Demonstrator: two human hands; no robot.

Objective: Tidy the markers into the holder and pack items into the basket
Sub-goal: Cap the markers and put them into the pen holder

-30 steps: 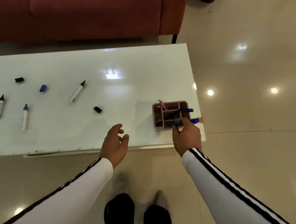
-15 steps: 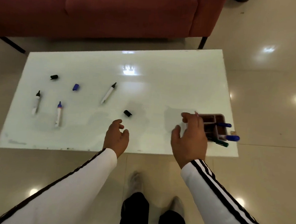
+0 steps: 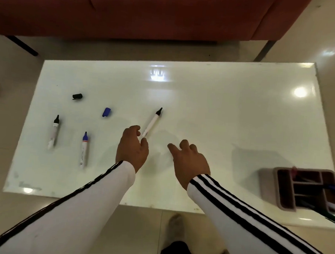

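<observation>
On the white table [image 3: 222, 110] lie three uncapped markers: a black-tipped marker [image 3: 152, 124] in the middle, another black-tipped marker [image 3: 54, 131] and a blue-tipped marker [image 3: 84, 149] at the left. A black cap [image 3: 77, 96] and a blue cap [image 3: 106, 112] lie loose behind them. My left hand [image 3: 132, 146] pinches the near end of the middle marker, which still rests on the table. My right hand [image 3: 188, 161] hovers beside it, fingers spread and pointing down; whatever lies under it is hidden. The mauve holder [image 3: 267, 176] stands at the near right corner with several markers in it.
A red sofa [image 3: 150, 12] runs along the far side, its dark legs on the tiled floor [image 3: 10, 58]. A blue marker [image 3: 333, 188] and a green marker [image 3: 333, 219] stick out of the holder over the table's right edge. My feet are below the near edge.
My right hand left the holder and swung left to the table's middle. My left hand reached forward onto the middle marker's end. The black cap near there is now hidden.
</observation>
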